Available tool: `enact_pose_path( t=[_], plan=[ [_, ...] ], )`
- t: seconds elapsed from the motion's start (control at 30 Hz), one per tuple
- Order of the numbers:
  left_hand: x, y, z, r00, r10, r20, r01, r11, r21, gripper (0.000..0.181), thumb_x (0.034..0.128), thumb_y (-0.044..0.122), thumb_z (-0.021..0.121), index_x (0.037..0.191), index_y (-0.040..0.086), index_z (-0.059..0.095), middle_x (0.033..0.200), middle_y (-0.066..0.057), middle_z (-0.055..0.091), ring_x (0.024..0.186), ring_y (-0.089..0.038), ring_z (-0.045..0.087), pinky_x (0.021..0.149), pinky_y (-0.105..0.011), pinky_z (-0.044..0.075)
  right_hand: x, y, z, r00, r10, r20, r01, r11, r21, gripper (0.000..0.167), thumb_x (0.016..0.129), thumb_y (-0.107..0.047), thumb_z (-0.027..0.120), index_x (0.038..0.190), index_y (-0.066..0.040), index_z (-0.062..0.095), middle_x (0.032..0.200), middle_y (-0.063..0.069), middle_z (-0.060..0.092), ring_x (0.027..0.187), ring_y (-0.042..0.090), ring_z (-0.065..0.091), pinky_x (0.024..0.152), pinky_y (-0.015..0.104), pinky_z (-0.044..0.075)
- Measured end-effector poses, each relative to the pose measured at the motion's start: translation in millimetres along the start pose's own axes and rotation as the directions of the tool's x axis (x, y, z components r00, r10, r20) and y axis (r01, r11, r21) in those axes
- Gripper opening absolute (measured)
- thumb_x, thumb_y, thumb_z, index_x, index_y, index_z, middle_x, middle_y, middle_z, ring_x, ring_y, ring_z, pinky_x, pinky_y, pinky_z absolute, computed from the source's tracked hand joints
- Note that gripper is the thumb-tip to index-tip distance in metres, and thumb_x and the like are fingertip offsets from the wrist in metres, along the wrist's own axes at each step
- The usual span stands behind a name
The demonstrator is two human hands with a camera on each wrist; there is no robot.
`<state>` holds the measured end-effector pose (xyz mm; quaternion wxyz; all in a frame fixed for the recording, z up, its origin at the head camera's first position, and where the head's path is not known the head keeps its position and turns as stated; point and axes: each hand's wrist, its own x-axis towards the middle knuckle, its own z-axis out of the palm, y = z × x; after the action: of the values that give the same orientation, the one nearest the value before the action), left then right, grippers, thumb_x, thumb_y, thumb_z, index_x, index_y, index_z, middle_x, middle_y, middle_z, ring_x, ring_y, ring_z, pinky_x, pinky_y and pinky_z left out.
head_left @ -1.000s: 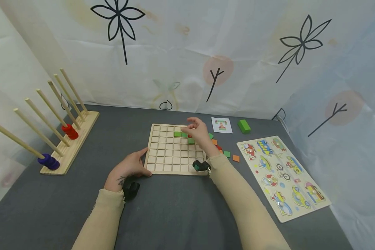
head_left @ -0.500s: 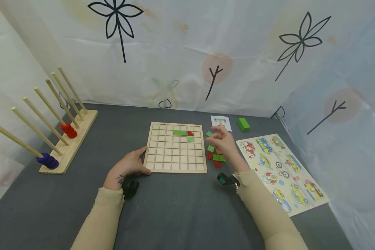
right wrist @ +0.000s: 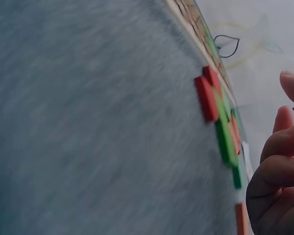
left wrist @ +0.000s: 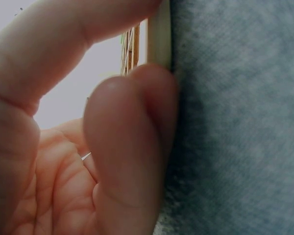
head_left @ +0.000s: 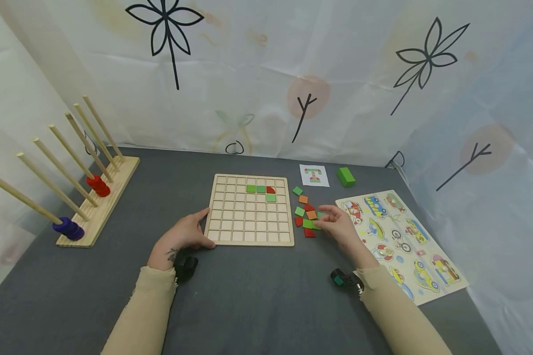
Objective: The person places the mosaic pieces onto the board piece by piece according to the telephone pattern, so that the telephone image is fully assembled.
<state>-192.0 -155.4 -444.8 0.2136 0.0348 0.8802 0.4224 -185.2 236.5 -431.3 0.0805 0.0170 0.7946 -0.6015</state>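
A wooden grid board [head_left: 235, 225] lies mid-table. Its upper part bears a red piece [head_left: 270, 190] with two green tiles [head_left: 255, 189] to its left and a green tile [head_left: 271, 197] below. My left hand [head_left: 184, 236] holds the board's near left corner; in the left wrist view its fingers [left wrist: 125, 142] touch the edge [left wrist: 159, 39]. My right hand [head_left: 341, 229] hovers at the right side of several loose red, orange and green tiles [head_left: 307, 223]. In the right wrist view thumb and fingers stand apart, nothing visible between them [right wrist: 284, 93].
A printed card [head_left: 314, 176] and a green block [head_left: 346, 177] lie behind the tiles. A picture puzzle board [head_left: 408, 246] lies at the right, partly under the right forearm. At the left stands a wooden rack [head_left: 98, 218] with tall pegs and red and blue rings.
My right hand has moved from over the red piece on the grid board, rightward past the card and nearer me, to the loose tiles. My left hand has stayed at the corner.
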Motion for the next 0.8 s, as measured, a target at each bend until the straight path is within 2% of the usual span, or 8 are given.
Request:
enact_pose_path(
  t=[0.1, 0.27, 0.5, 0.8],
  plan=[
    [0.0, -0.1, 0.2, 1.000, 0.001, 0.002, -0.001, 1.000, -0.004, 0.108, 0.0633, 0.008, 0.081, 0.149, 0.006, 0.016, 0.055, -0.003, 0.049, 0.045, -0.014, 0.044, 0.048, -0.030, 0.040, -3.6, 5.5, -4.2, 1.000, 0.031, 0.005, -0.031, 0.999, -0.013, 0.049, 0.081, -0.003, 0.066, 0.125, 0.006, 0.046, 0.067, -0.008, 0.055, 0.050, 0.005, 0.038, 0.048, 0.023, 0.031],
    [-0.8, 0.7, 0.3, 1.000, 0.004, 0.004, -0.004, 1.000, -0.018, 0.108, 0.0633, 0.006, 0.081, 0.149, 0.006, 0.015, 0.053, -0.002, 0.049, 0.044, -0.013, 0.042, 0.047, -0.030, 0.040, -3.7, 11.2, -8.6, 0.996, 0.087, 0.021, -0.084, 0.990, -0.110, 0.046, 0.078, -0.005, 0.070, 0.119, 0.006, 0.051, 0.062, -0.007, 0.055, 0.046, 0.005, 0.036, 0.046, 0.022, 0.030],
    [-1.7, 1.6, 0.5, 1.000, 0.020, 0.003, -0.020, 1.000, -0.023, 0.108, 0.0633, 0.004, 0.080, 0.149, 0.004, 0.015, 0.054, -0.002, 0.051, 0.044, -0.013, 0.044, 0.048, -0.030, 0.041, 1.9, 15.1, -8.9, 0.989, 0.148, 0.004, -0.142, 0.954, -0.263, 0.043, 0.077, -0.005, 0.070, 0.116, 0.004, 0.055, 0.060, -0.005, 0.052, 0.051, 0.007, 0.039, 0.049, 0.024, 0.033],
    [-0.4, 0.5, 0.2, 1.000, 0.012, -0.003, -0.012, 1.000, -0.014, 0.108, 0.0632, 0.005, 0.081, 0.149, 0.005, 0.015, 0.054, -0.003, 0.051, 0.045, -0.013, 0.044, 0.048, -0.030, 0.041, 8.8, 16.0, -6.5, 0.983, 0.182, -0.038, -0.184, 0.926, -0.329, 0.041, 0.075, -0.004, 0.071, 0.113, 0.002, 0.057, 0.059, -0.003, 0.049, 0.053, 0.010, 0.040, 0.052, 0.027, 0.033]
  ],
)
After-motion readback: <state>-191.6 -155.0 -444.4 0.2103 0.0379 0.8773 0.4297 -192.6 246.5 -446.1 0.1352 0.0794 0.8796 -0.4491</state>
